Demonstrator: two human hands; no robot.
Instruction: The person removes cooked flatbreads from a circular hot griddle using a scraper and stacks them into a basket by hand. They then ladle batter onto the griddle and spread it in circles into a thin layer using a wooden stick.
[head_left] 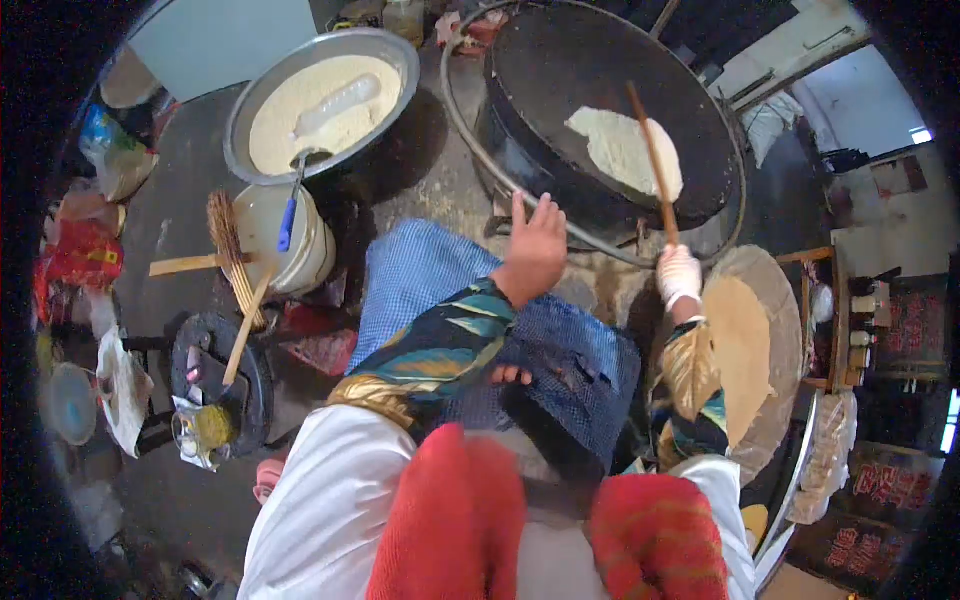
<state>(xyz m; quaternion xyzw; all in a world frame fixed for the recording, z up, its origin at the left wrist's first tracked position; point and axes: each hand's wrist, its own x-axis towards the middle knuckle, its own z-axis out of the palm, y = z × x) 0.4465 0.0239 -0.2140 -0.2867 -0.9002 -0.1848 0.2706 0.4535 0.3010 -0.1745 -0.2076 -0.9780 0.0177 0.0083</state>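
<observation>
A thin wooden stick (650,150) is gripped in my right hand (680,275), which wears a pale glove. The stick reaches over a white flatbread (622,150) on the dark round griddle (570,60); whether it touches the flatbread I cannot tell. My left hand (535,248) holds nothing, its fingers stretched and apart. It is at the near side of the metal ring (466,135) around the griddle; contact with the ring is unclear. Below my left forearm, a blue checked cloth (415,262) covers my lap area.
To the left, a metal basin (235,130) holds pale batter or flour and a clear bottle-like scoop. A white bucket (318,255) carries a blue-handled ladle (287,225) and a straw brush (230,240). At right stands a round tray of round flat sheets (740,345).
</observation>
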